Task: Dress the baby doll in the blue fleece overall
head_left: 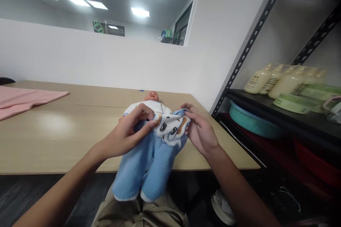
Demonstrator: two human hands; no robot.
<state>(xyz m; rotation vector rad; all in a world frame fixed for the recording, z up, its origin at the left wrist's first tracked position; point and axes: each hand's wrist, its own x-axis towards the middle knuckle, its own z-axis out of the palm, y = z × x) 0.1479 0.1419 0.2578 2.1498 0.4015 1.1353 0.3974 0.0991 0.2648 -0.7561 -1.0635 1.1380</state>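
Note:
A baby doll in a white top lies on its back on the wooden table, head away from me. Light blue fleece trousers with a grey elephant patch cover its lower body, and the legs hang over the table's front edge toward my lap. My left hand pinches the waistband on the left side. My right hand grips the waistband on the right side. Both hands are closed on the fabric at the doll's waist.
A pink cloth lies at the table's far left. A black metal shelf unit stands to the right, holding several cream bottles, green packs and a teal basin. A white partition wall runs behind the table.

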